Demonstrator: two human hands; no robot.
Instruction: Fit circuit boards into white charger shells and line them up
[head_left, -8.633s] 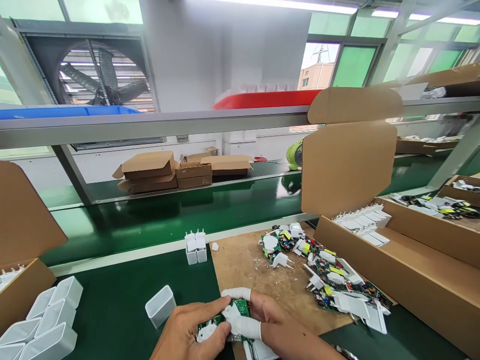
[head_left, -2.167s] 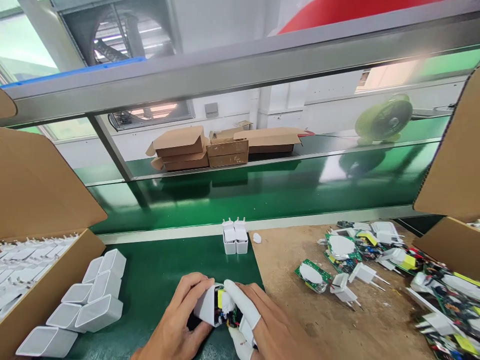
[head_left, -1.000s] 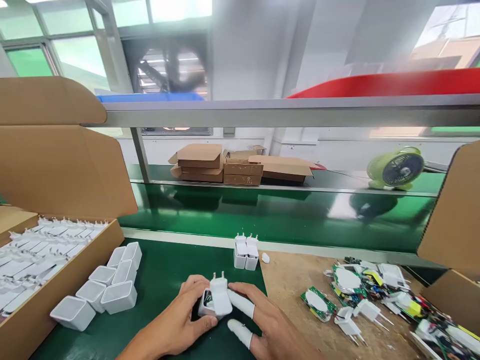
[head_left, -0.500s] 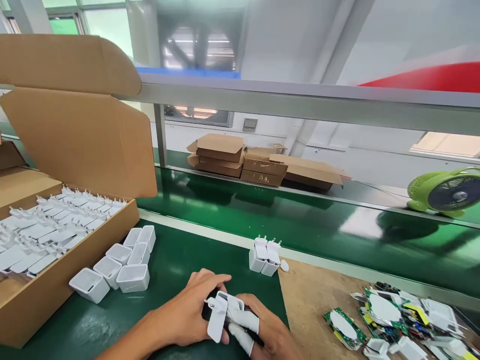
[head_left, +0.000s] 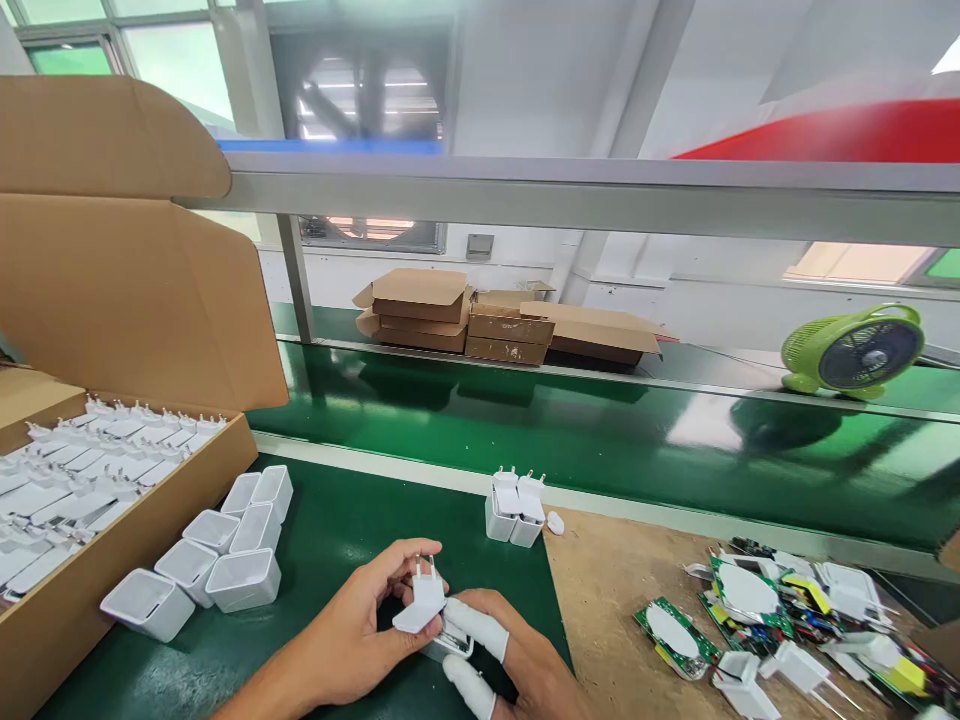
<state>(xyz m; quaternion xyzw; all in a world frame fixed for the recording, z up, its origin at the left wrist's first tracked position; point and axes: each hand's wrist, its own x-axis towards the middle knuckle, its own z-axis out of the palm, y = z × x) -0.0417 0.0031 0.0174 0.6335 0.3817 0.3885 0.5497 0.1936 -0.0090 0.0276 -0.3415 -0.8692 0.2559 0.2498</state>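
Note:
Low in the middle of the view, both my hands close on one white charger [head_left: 426, 612]. My left hand [head_left: 360, 625] pinches its two-pin plug cap, which stands tilted above the shell. My right hand [head_left: 502, 660], with white finger cots on two fingers, grips the shell from the right. Several empty white shells [head_left: 217, 560] lie on the green mat to my left. Two assembled chargers [head_left: 514, 505] stand upright just beyond my hands.
An open cardboard box [head_left: 112, 540] of white plug caps sits at the left. A pile of green circuit boards and plug parts [head_left: 780, 620] lies on the brown board at the right. Beyond runs a green conveyor belt [head_left: 600, 440] with flat cardboard boxes [head_left: 495, 325] and a green fan [head_left: 855, 355].
The plug cap has swung up from lying flat to standing tilted on the shell. My view has shifted slightly right; both hands stay on the charger.

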